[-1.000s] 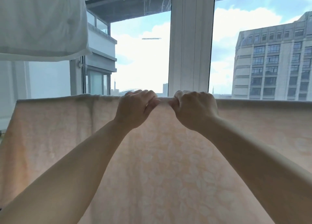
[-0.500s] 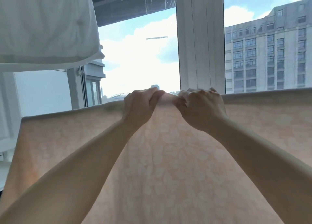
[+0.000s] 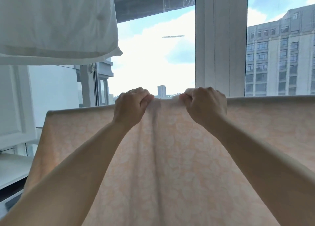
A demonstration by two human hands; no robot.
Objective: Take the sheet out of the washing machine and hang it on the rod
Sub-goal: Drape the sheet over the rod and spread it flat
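Bright window [image 3: 153,63] behind; left hand [image 3: 130,107] and right hand [image 3: 204,104] both pinching sheet [image 3: 170,157] top edge between them, likely light, limp, best held along that hem.

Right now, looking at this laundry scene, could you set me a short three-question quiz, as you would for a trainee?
1. True or false: both the left hand and the right hand grip the top edge of the peach patterned sheet.
2. What hangs at the upper left? A) a white pillow, B) a blue towel, C) a striped shirt.
3. Fill in: beyond the window frame, on the right, stands a tall grey ____.

Key:
1. True; the fingers of each hand curl over the edge, and the cloth is bunched between them.
2. A, the white pillow.
3. Building.
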